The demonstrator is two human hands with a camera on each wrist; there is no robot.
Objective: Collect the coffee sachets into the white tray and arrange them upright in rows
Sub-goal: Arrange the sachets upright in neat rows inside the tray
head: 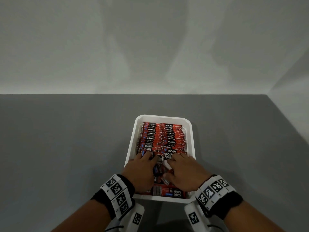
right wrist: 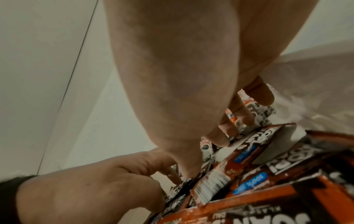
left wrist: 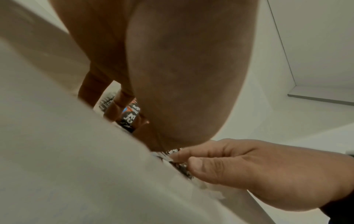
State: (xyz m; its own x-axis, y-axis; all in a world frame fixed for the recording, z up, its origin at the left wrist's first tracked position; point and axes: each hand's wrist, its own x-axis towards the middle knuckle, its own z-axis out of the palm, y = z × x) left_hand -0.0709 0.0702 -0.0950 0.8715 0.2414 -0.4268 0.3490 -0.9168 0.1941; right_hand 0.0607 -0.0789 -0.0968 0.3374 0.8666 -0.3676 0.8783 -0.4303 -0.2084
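Observation:
The white tray (head: 132,143) sits on the grey table in front of me. Red and black coffee sachets (head: 163,136) stand upright in two rows that fill its far part. A few more sachets lie flat and loose at the near end (head: 168,192). My left hand (head: 143,163) and right hand (head: 182,166) are both inside the tray, side by side. Their fingers curl over the tops of the frontmost sachets of the rows, thumbs on the near side. In the right wrist view my right hand (right wrist: 191,106) holds sachets (right wrist: 249,109). A sachet (left wrist: 132,115) shows between my left fingers.
The grey table (head: 66,148) stretches to the left and right of the tray. A pale wall (head: 150,47) closes the far edge, and another wall runs along the right side. The tray's near wall (left wrist: 76,151) fills the left wrist view.

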